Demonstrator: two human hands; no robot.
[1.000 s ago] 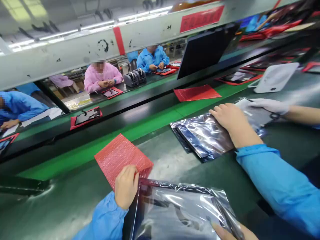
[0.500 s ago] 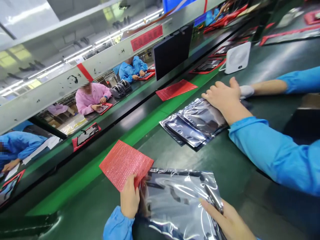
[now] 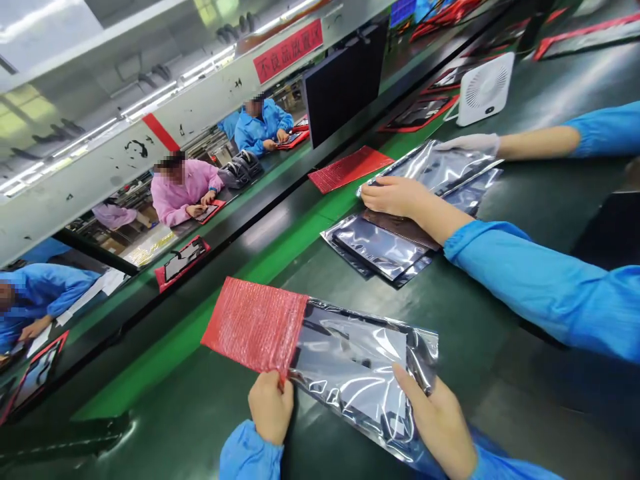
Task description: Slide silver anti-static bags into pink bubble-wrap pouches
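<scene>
My left hand (image 3: 271,405) is closed on the lower corner of a red bubble-wrap pouch (image 3: 256,321), right beside its open-looking end. A shiny, see-through antistatic bag (image 3: 355,373) with a flat panel inside meets the pouch at that end. Whether its tip lies inside the pouch or only against it I cannot tell. With the thumb on top and the fingers underneath, my right hand (image 3: 440,423) grips the bag's right end.
At upper right, a co-worker's bare hand (image 3: 395,197) and gloved hand (image 3: 473,143) hold another antistatic bag above a stack of bags (image 3: 380,247). Beyond are a red pouch (image 3: 350,168), a white fan (image 3: 485,90) and a black monitor (image 3: 345,83).
The antistatic bag and red pouch have turned into line, end to end. My left hand has moved to the pouch's lower corner. The co-worker's hands now lift a bag off the stack.
</scene>
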